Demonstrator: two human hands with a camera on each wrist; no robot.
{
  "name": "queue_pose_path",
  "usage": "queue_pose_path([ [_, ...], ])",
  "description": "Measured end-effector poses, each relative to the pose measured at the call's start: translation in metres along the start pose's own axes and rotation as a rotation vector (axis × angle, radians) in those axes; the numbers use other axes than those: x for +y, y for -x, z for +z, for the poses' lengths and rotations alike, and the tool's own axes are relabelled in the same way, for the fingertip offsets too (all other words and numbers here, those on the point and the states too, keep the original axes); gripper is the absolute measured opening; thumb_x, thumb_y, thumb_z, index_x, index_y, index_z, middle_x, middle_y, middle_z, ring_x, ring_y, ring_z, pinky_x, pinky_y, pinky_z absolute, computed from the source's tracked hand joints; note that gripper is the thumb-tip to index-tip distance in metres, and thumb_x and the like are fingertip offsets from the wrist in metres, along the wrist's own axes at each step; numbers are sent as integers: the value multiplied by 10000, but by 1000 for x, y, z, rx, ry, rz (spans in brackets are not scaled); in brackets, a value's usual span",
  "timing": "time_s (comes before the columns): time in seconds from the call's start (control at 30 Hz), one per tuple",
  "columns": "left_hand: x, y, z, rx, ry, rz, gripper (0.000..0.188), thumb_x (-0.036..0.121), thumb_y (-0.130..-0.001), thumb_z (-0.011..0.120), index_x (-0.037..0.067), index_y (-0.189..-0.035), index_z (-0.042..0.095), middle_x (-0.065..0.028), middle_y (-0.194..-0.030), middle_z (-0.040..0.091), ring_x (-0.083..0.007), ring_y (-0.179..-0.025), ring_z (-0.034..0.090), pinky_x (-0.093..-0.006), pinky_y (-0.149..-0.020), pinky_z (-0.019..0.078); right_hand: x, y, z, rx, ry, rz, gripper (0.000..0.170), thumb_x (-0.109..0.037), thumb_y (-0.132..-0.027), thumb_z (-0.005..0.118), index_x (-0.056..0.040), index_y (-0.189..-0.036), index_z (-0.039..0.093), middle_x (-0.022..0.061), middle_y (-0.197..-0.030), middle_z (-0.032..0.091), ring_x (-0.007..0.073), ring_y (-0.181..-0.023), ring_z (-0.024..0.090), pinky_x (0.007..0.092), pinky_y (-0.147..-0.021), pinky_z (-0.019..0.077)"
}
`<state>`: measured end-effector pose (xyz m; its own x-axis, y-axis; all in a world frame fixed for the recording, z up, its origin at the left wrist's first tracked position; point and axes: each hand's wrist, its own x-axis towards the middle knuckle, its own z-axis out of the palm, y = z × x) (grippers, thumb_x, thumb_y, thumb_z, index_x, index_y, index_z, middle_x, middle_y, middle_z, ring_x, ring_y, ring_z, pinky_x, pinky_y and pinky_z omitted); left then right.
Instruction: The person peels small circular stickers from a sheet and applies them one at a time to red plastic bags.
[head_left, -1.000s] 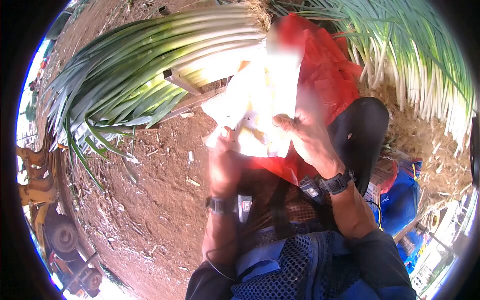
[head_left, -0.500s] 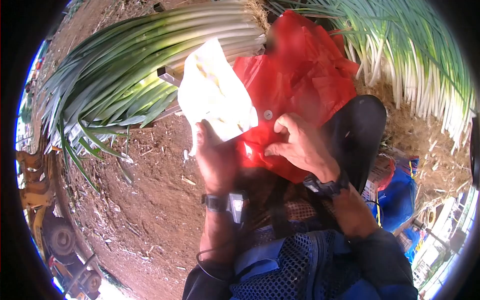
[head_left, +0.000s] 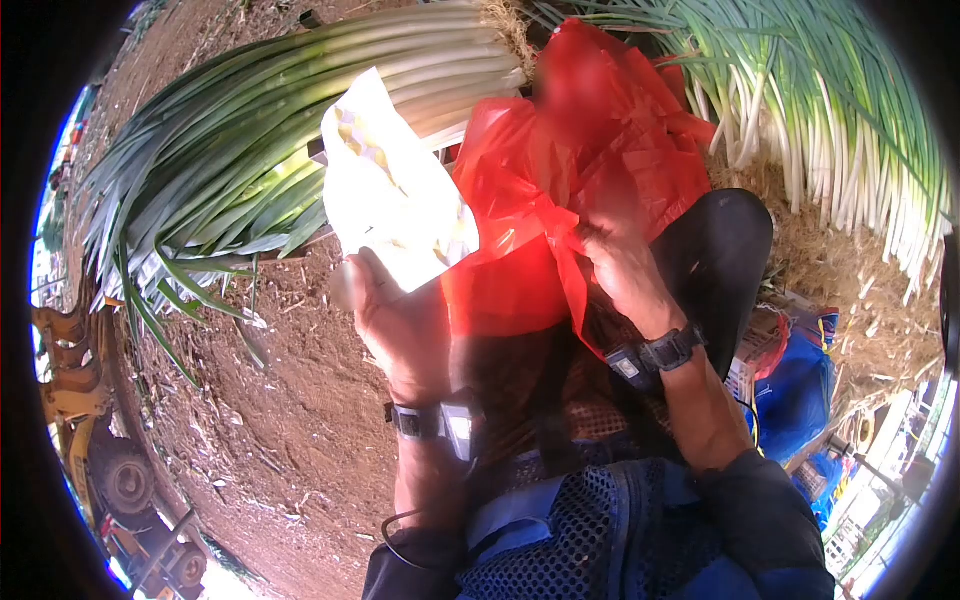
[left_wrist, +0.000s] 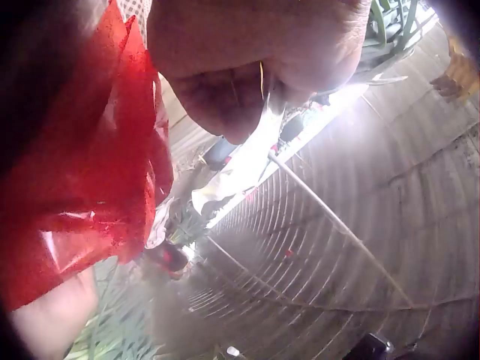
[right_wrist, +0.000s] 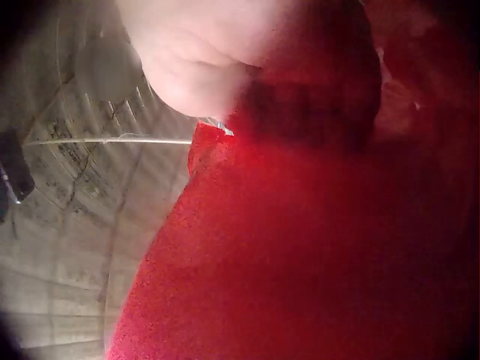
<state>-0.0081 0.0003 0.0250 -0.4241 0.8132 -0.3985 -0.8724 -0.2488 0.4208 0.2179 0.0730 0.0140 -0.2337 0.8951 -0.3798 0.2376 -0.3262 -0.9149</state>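
Note:
In the head view my left hand holds a glaring white sheet with faint yellowish patches by its lower edge, thumb on top. Glare hides whether it is paper or plastic. My right hand pinches a thin red plastic bag by its edge, and a fold of it hangs below the fingers. The bag spreads over the lap and up toward the leeks. In the right wrist view the red plastic covers most of the picture and veils part of the fingers.
A thick pile of leeks lies on a metal frame at the upper left. More long green onions lie at the upper right. Bare soil is on the left, with a yellow machine beyond. A blue bag sits at the right.
The white sheet was before both hands; my right hand let go of it and now pinches the red bag, lifting its edge. My left hand moved left with the sheet.

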Motion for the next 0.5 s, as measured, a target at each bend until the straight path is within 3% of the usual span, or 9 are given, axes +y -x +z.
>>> queue_pose_path([
  [0.07, -2, 3, 5, 5, -18, 2, 536, 416, -989, 553, 45, -1371, 496, -126, -1341, 577, -292, -1223, 551, -482, -1061, 428, 5, -2, 1, 89, -45, -39, 189, -144, -954, 575, -1, -966, 696, -41, -708, 568, 54, -696, 523, 245, -642, 447],
  [0.13, -4, 5, 8, 4, -44, 13, 596, 435, -969, 572, 11, -1377, 479, -140, -1347, 534, -301, -1249, 485, -480, -1111, 356, 22, -10, -4, 202, -100, -277, 196, -143, -952, 575, -1, -986, 706, -32, -761, 618, 57, -724, 546, 239, -664, 455],
  [0.2, -12, -6, -20, 41, -608, 200, 667, 404, -926, 634, -76, -1357, 461, -204, -1295, 551, -322, -1222, 505, -436, -1111, 365, 22, -18, -25, 281, -56, -124, 210, -158, -956, 585, -5, -1025, 712, 25, -845, 685, 88, -775, 605, 257, -699, 480],
  [0.23, -17, -7, -33, 22, -722, 239, 680, 367, -908, 655, -114, -1342, 451, -233, -1264, 556, -330, -1207, 515, -414, -1107, 369, 22, -22, -35, 317, -38, -46, 219, -165, -958, 590, -7, -1045, 715, 54, -886, 718, 103, -801, 634, 266, -716, 493],
  [0.3, -23, -8, -38, -4, -950, 328, 708, 294, -871, 695, -192, -1313, 430, -290, -1202, 565, -347, -1175, 533, -369, -1098, 378, 66, -51, -65, 448, 98, -240, 244, -209, -963, 594, -8, -1038, 709, 118, -881, 725, 169, -802, 662, 305, -732, 502],
  [0.33, -24, -8, -43, -36, -1081, 364, 662, 263, -892, 671, -184, -1317, 432, -278, -1215, 563, -340, -1176, 532, -371, -1092, 383, 54, -50, -69, 532, 161, -167, 255, -223, -964, 589, -7, -1031, 707, 142, -878, 721, 193, -797, 666, 321, -733, 503],
  [0.43, -26, -1, -26, 2, -876, 204, 575, 310, -1001, 540, -87, -1395, 408, -180, -1302, 543, -295, -1211, 511, -409, -1082, 391, 51, -58, -83, 697, 195, -19, 291, -254, -957, 587, 7, -1016, 701, 170, -859, 713, 236, -769, 663, 354, -723, 501],
  [0.5, -26, 5, 1, 47, -184, -66, 583, 375, -1033, 482, -26, -1444, 377, -140, -1347, 522, -282, -1238, 493, -440, -1094, 380, 55, -62, -95, 731, 143, 65, 299, -259, -952, 590, 11, -1019, 699, 177, -847, 709, 246, -758, 659, 358, -718, 500],
])
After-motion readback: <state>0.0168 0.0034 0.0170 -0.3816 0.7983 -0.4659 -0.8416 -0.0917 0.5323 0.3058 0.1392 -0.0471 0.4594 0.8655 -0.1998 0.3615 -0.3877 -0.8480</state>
